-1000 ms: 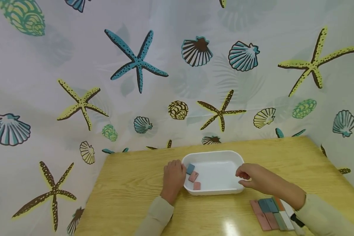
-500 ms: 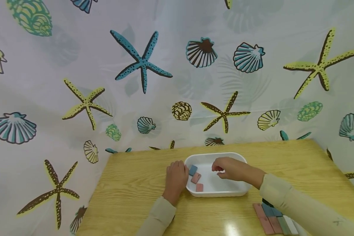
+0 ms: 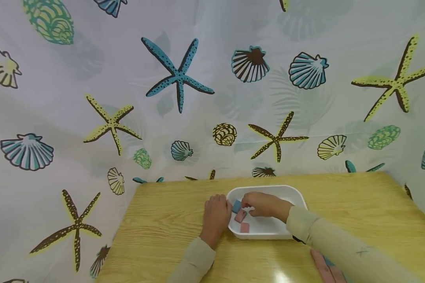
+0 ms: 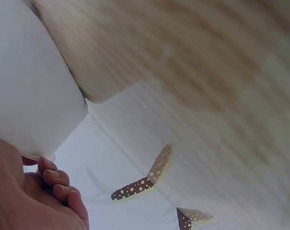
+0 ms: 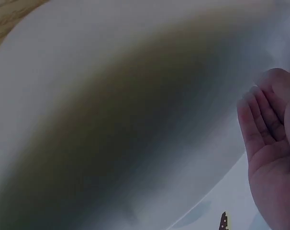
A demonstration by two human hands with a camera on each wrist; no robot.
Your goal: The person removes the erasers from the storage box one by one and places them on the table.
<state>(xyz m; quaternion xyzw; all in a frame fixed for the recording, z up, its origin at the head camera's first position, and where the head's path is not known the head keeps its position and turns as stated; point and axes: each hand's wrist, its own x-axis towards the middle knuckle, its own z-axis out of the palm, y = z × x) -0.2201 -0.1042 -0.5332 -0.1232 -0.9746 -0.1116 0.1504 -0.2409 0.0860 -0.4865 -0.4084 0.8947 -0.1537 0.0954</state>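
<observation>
A white oval-cornered plastic tub [image 3: 269,236] stands on the wooden table. Inside, near its left end, lie a blue tile [image 3: 237,206] and two pink tiles, one tilted [image 3: 240,215] and one near the front wall [image 3: 244,227]. My left hand [image 3: 217,216] grips the tub's left rim; the left wrist view shows the fingers [image 4: 56,179] bent at the rim. My right hand [image 3: 263,204] is inside the tub, its loosely bent fingertips beside the blue and tilted pink tiles. In the right wrist view that hand [image 5: 274,139] shows nothing held; whether it touches a tile is unclear.
Several coloured tiles, with a pink one [image 3: 322,264] showing, lie on the table [image 3: 163,228] at front right, mostly hidden by my right sleeve [image 3: 340,243]. A sheet [image 3: 198,153] printed with starfish and shells hangs behind the table and along its sides.
My right hand has moved left from the tub's right rim to the tiles at its left end. The left hand stays at the rim. The head view has shifted slightly.
</observation>
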